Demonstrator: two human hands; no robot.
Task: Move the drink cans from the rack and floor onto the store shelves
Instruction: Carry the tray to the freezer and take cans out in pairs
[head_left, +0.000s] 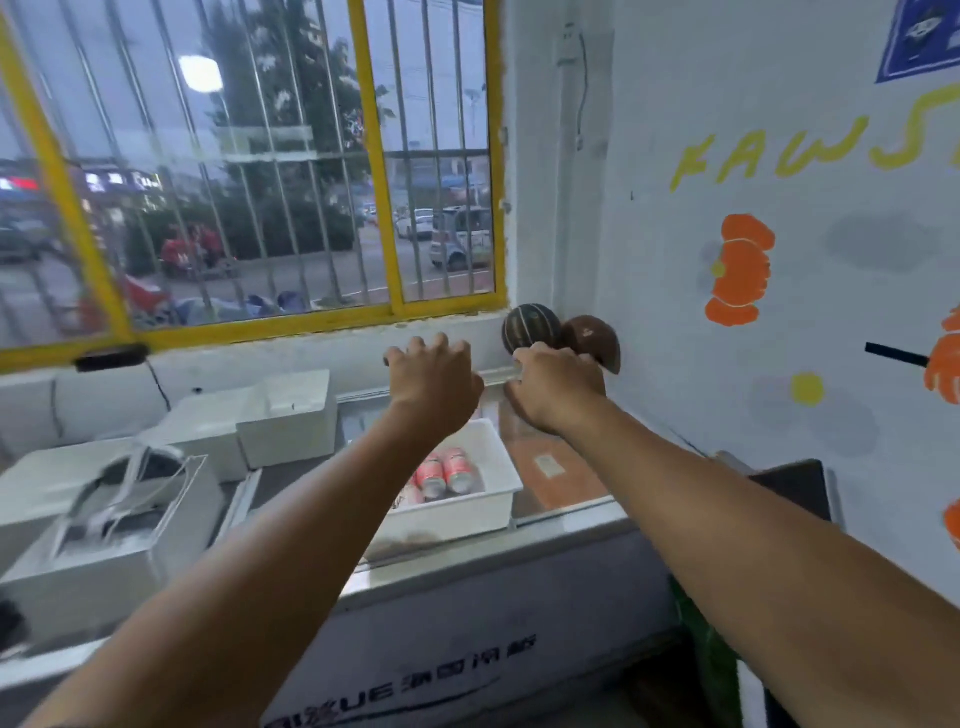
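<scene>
Head view: cans in bin below hands; left grip, right grip curled, empty.

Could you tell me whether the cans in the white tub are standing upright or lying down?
Lying down: the pink cans rest on their sides in the white tub, silver ends facing the camera.

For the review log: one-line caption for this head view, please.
Both bare hands, left hand and right hand, reach over a white tub of pink drink cans below a barred window.
</scene>
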